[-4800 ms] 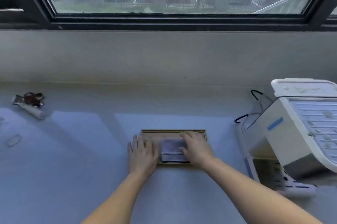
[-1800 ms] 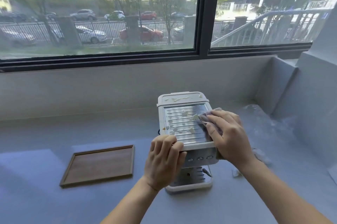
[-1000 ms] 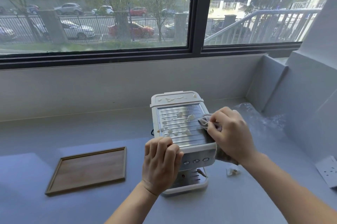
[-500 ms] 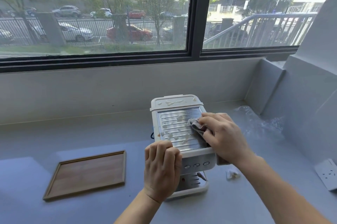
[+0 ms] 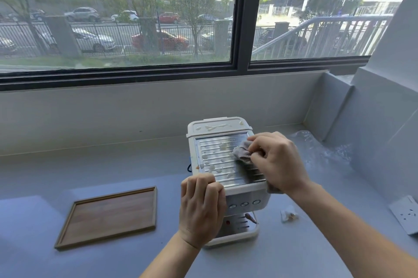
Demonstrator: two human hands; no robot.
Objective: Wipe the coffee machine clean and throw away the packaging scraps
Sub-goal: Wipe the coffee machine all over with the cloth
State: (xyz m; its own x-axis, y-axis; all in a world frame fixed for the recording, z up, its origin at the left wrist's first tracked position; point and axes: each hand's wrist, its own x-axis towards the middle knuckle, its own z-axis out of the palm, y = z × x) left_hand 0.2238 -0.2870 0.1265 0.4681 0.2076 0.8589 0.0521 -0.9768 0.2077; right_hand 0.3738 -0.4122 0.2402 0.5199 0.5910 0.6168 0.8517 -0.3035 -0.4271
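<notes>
Both my hands grasp: left hand point(image 5: 201, 207) braces the white plastic coffee machine's point(image 5: 220, 165) corner, likely light; right hand point(image 5: 278, 162) bunches the limp grey cloth point(image 5: 242, 153).

I counted one white boxy coffee machine point(image 5: 246, 195) with three round buttons point(image 5: 244, 204). One crumpled grey cloth point(image 5: 241, 153), one rectangular wooden tray point(image 5: 113, 214), one small white crumpled paper scrap point(image 5: 288, 214), one clear plastic wrap point(image 5: 316, 148), one white socket plate point(image 5: 406, 216). Two bare hands: left hand point(image 5: 201, 207), right hand point(image 5: 278, 162).
</notes>
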